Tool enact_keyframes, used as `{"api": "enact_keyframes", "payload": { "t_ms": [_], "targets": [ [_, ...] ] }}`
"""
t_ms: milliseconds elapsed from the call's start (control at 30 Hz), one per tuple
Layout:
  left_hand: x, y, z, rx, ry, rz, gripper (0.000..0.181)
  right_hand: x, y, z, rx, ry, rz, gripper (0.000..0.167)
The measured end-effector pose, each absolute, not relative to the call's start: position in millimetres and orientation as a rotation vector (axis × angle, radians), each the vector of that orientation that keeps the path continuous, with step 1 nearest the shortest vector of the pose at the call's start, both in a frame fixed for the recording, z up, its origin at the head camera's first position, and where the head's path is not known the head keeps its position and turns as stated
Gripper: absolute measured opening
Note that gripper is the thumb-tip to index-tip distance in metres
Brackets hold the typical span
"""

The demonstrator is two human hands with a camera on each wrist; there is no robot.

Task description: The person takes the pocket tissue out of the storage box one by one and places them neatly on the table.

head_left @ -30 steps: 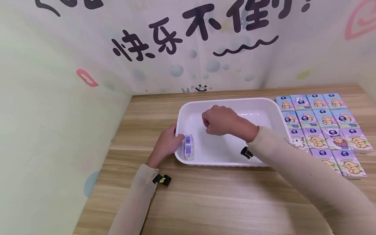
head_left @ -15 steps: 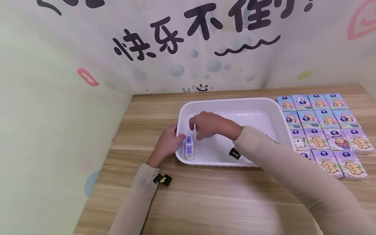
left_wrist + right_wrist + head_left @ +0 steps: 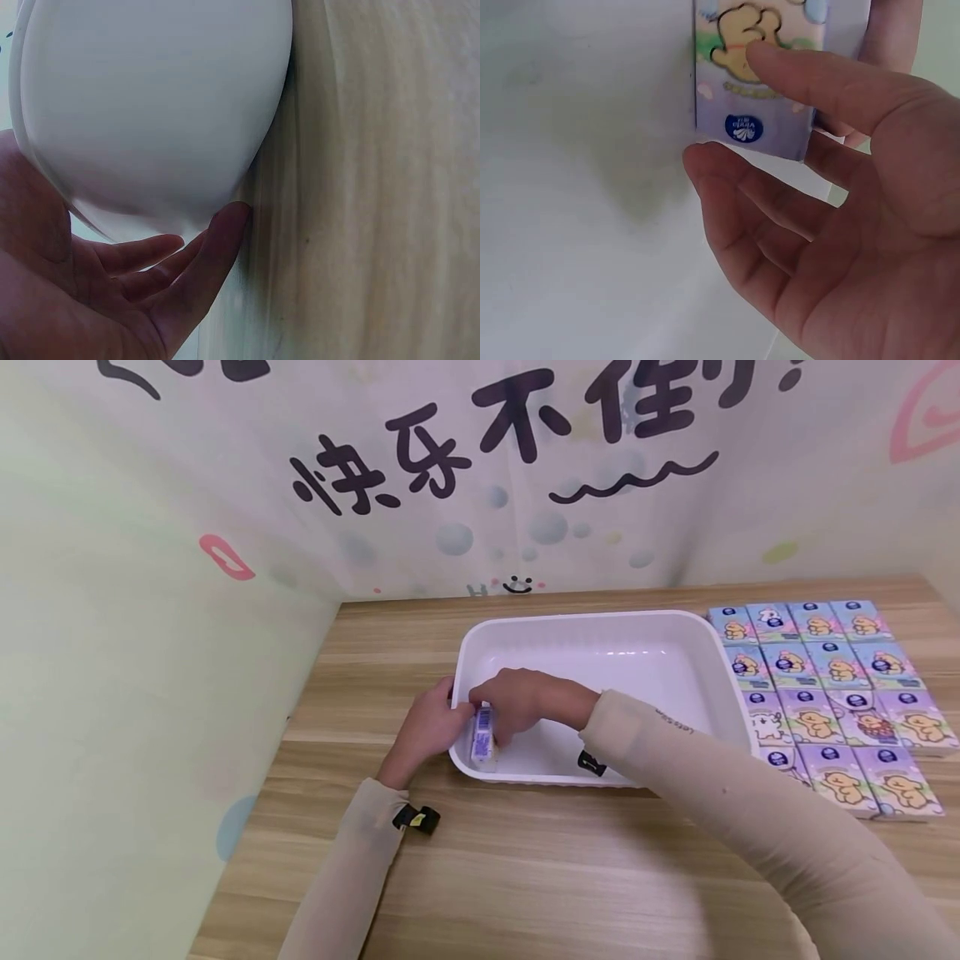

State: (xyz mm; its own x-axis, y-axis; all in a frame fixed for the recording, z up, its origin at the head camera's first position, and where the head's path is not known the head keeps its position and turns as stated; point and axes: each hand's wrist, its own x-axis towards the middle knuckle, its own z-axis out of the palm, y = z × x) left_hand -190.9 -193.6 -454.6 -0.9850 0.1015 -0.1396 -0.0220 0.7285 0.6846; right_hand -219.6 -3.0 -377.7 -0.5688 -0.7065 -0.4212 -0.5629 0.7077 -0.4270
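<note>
A white plastic tub (image 3: pixel 600 615) stands on the wooden table. My left hand (image 3: pixel 429 727) holds its left wall, thumb over the rim and fingers outside, under the tub's curve (image 3: pixel 157 112). Inside, against that wall, a small tissue pack (image 3: pixel 482 739) stands on its narrow side, a barcode facing up. My right hand (image 3: pixel 513 702) reaches down to it. In the right wrist view the thumb lies over the pack's cartoon-dog face (image 3: pixel 742 112), and the bent fingers (image 3: pixel 727 217) spread just beyond its end. How firmly they touch it cannot be told.
Right of the tub, similar tissue packs (image 3: pixel 813 722) lie flat in rows, blue ones at the back, purple ones in front. Behind the wooden table (image 3: pixel 540 860) hangs a printed cloth (image 3: pixel 525 527) with large black characters. A pale wall (image 3: pixel 112 693) stands at the left.
My right hand has moved left and down across the tub to the tissue pack, its fingers spreading from a fist. My left hand stays on the rim, and the pack has hardly moved.
</note>
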Motion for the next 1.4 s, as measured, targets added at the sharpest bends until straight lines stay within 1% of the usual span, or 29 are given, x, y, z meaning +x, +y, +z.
{"api": "enact_keyframes", "payload": {
  "t_ms": [133,233,333,500,533,600,767,867,1167,1400],
  "targets": [
    [-198,-197,-465,0.108,2.800,1.064,0.060,-220,1,-377,-0.948,2.334,-0.341,0.046],
    [-190,-191,-451,0.090,2.783,1.067,0.058,-220,5,-375,-0.941,2.329,-0.369,0.038],
    [-190,-192,-451,0.067,2.761,1.085,0.058,-221,10,-372,-0.936,2.324,-0.396,0.034],
    [-208,-205,-484,0.094,2.808,1.048,0.058,-222,19,-371,-0.967,2.328,-0.447,0.028],
    [-209,-206,-488,0.091,2.806,1.052,0.058,-223,21,-371,-0.973,2.331,-0.460,0.027],
    [-207,-204,-483,0.077,2.785,1.074,0.058,-223,26,-369,-0.972,2.339,-0.483,0.028],
    [-186,-190,-447,0.018,2.735,1.119,0.057,-224,36,-367,-0.912,2.350,-0.522,0.032],
    [-180,-184,-437,-0.003,2.734,1.109,0.056,-225,44,-366,-0.877,2.358,-0.536,0.034],
    [-178,-182,-435,-0.011,2.748,1.114,0.057,-232,72,-367,-0.827,2.388,-0.640,0.035],
    [-179,-183,-436,-0.018,2.742,1.120,0.057,-233,90,-363,-0.666,2.378,-0.778,0.038]
  ]
}}
